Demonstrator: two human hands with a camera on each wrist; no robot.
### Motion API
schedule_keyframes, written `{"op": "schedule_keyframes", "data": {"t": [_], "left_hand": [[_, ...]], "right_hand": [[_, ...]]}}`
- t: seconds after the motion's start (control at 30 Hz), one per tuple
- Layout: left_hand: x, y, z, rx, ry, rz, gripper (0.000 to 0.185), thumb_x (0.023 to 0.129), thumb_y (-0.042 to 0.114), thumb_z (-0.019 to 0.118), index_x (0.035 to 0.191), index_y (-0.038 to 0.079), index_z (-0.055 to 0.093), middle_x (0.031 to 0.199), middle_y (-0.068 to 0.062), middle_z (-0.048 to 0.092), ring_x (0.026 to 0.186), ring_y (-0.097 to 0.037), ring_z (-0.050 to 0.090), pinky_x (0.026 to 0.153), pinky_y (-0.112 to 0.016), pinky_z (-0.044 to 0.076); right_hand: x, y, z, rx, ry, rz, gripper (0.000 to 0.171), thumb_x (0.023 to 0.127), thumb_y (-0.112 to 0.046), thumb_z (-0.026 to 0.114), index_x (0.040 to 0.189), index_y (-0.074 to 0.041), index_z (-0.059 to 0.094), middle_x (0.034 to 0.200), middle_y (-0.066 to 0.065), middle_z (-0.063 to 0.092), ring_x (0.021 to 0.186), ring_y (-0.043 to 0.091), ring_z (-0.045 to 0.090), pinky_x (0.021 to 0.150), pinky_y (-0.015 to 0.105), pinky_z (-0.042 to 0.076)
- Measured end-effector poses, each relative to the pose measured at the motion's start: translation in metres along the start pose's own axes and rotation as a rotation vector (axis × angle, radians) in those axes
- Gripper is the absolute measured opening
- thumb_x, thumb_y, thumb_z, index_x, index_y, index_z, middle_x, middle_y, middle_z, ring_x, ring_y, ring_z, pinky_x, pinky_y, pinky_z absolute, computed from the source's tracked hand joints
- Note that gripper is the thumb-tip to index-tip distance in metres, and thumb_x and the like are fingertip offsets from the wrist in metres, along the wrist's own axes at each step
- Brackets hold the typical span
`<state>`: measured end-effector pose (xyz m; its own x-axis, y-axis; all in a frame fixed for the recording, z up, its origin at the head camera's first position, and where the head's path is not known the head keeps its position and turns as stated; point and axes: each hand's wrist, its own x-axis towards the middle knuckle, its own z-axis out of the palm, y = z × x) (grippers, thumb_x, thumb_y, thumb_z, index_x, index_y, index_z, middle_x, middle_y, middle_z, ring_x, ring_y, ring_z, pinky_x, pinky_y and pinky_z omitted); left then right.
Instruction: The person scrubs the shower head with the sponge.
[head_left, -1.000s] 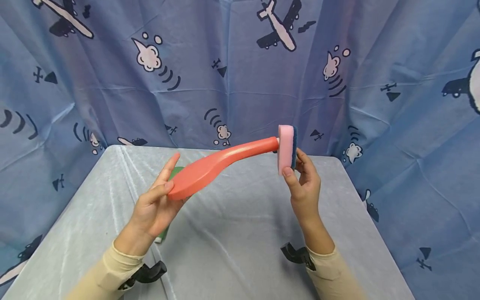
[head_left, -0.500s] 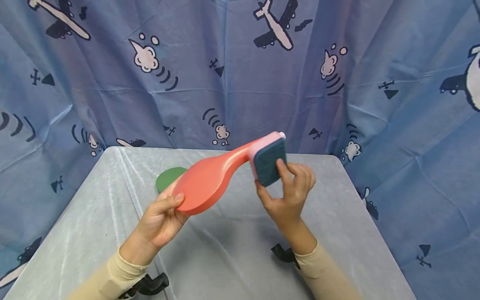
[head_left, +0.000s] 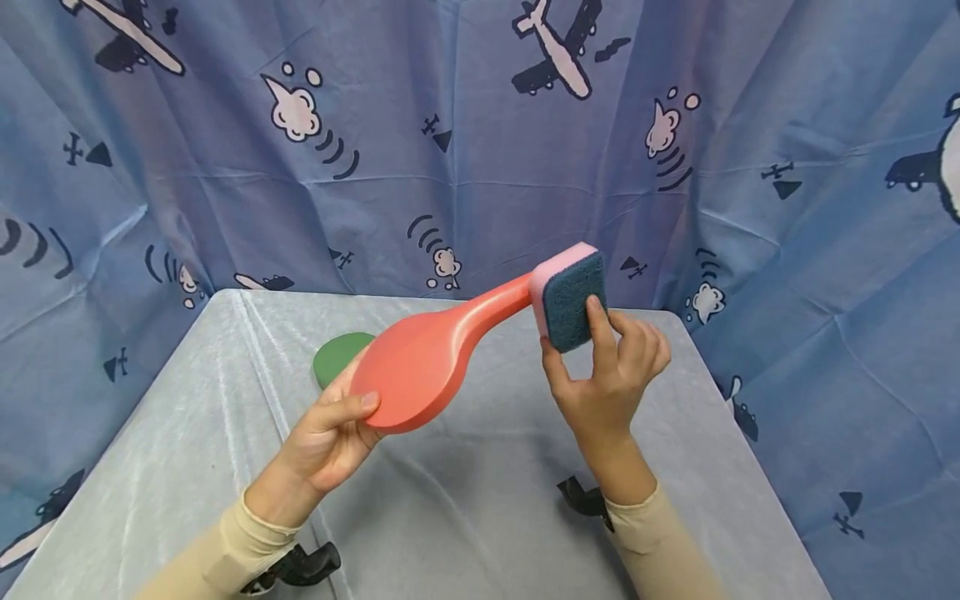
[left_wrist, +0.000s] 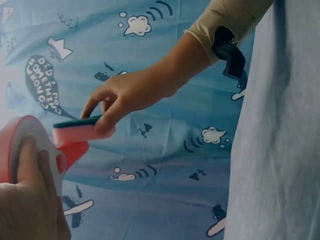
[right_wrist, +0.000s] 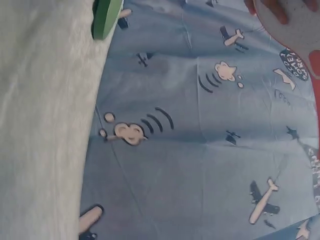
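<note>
My left hand (head_left: 322,446) holds a coral-red shower head (head_left: 412,362) above the table, thumb on its smooth back and fingers under its round head. In the left wrist view, those fingers lie on the pale grey face. The handle slants up to the right. At its end my right hand (head_left: 611,387) pinches a pink sponge (head_left: 573,302) with a dark blue-green scouring side, between thumb and fingers. Its pink side is against the handle, and the handle's tip is hidden behind it. In the right wrist view only part of the shower head (right_wrist: 300,25) and left fingers show.
A green rounded object (head_left: 336,357) lies on the table behind my left hand, partly hidden. The table (head_left: 480,500) has a light grey cloth. A blue curtain (head_left: 480,150) with printed planes and clouds hangs behind and beside it.
The sponge has slid down the handle and back up toward its end, turning so its scouring side shows. My left hand has tilted the shower head, bringing its round back into view.
</note>
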<state>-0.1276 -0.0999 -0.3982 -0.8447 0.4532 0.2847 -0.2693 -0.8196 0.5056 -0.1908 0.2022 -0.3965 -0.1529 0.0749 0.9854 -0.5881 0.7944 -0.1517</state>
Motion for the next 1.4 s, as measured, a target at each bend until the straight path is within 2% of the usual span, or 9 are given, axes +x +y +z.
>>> {"op": "schedule_keyframes", "data": {"t": [0.13,0.37,0.5,0.6,0.7,0.83,1.1,1.23,1.4], "left_hand": [[0.001,-0.004,-0.002,0.015,0.010,0.008,0.076,0.097,-0.016,0.037,0.162,0.013,0.009,0.145,-0.010,0.049,0.112,-0.024,0.069,0.096,-0.033,0.058],[0.004,-0.005,-0.011,0.004,-0.036,0.022,0.069,0.100,-0.014,0.033,0.160,0.011,0.008,0.145,-0.008,0.053,0.116,-0.022,0.068,0.101,-0.032,0.055],[0.006,-0.004,-0.008,0.073,-0.013,0.024,0.072,0.099,-0.015,0.035,0.161,0.013,0.012,0.145,-0.007,0.050,0.116,-0.021,0.067,0.098,-0.032,0.057],[0.005,-0.004,-0.004,0.163,0.015,0.035,0.077,0.096,-0.017,0.037,0.161,0.015,0.013,0.147,-0.007,0.047,0.116,-0.021,0.066,0.094,-0.033,0.059],[0.005,-0.005,-0.001,0.269,0.022,0.062,0.082,0.093,-0.019,0.039,0.161,0.016,0.010,0.149,-0.008,0.044,0.117,-0.020,0.065,0.093,-0.033,0.059],[0.004,-0.005,0.001,0.335,0.016,0.106,0.084,0.092,-0.021,0.044,0.160,0.016,0.012,0.148,-0.008,0.045,0.117,-0.019,0.065,0.092,-0.032,0.059],[0.005,0.000,0.000,0.373,0.026,0.133,0.085,0.091,-0.024,0.040,0.160,0.017,0.014,0.146,-0.009,0.047,0.116,-0.020,0.066,0.091,-0.034,0.060],[0.004,0.004,0.001,0.423,0.051,0.146,0.092,0.088,-0.024,0.045,0.162,0.019,0.011,0.148,-0.009,0.045,0.118,-0.019,0.064,0.092,-0.034,0.060],[0.003,0.004,0.004,0.485,0.086,0.132,0.097,0.087,-0.020,0.053,0.163,0.024,0.011,0.151,-0.011,0.041,0.122,-0.021,0.059,0.093,-0.036,0.060]], "right_hand": [[-0.003,-0.015,-0.002,0.094,-0.121,-0.023,0.058,0.087,-0.042,0.076,0.134,-0.009,0.066,0.104,0.021,0.062,0.097,0.039,0.055,0.095,0.059,0.035],[-0.007,-0.046,-0.001,0.541,-0.313,-0.122,0.056,0.091,-0.042,0.071,0.131,-0.004,0.067,0.106,0.016,0.064,0.098,0.033,0.056,0.090,0.050,0.040],[-0.002,-0.034,-0.004,0.346,-0.260,-0.131,0.054,0.089,-0.042,0.072,0.131,-0.008,0.068,0.104,0.017,0.063,0.096,0.035,0.056,0.087,0.054,0.039],[0.004,-0.017,-0.009,0.105,-0.191,-0.049,0.056,0.086,-0.041,0.075,0.133,-0.012,0.068,0.103,0.019,0.062,0.095,0.038,0.055,0.088,0.058,0.035],[0.009,-0.007,-0.014,-0.016,-0.168,0.039,0.059,0.087,-0.043,0.075,0.137,-0.013,0.066,0.102,0.021,0.062,0.094,0.040,0.052,0.089,0.060,0.032],[0.010,-0.013,-0.015,0.048,-0.215,0.020,0.063,0.088,-0.048,0.074,0.138,-0.011,0.065,0.099,0.019,0.061,0.092,0.038,0.052,0.088,0.058,0.034],[0.007,-0.036,-0.012,0.449,-0.362,-0.182,0.056,0.090,-0.048,0.070,0.130,-0.009,0.069,0.102,0.013,0.061,0.095,0.031,0.055,0.090,0.053,0.040],[0.012,-0.025,-0.015,0.273,-0.322,-0.119,0.056,0.089,-0.047,0.071,0.133,-0.012,0.068,0.101,0.016,0.062,0.094,0.034,0.055,0.086,0.055,0.037],[0.014,-0.003,-0.018,0.008,-0.269,0.087,0.062,0.086,-0.047,0.074,0.140,-0.016,0.065,0.100,0.019,0.062,0.091,0.039,0.053,0.088,0.058,0.034]]}}
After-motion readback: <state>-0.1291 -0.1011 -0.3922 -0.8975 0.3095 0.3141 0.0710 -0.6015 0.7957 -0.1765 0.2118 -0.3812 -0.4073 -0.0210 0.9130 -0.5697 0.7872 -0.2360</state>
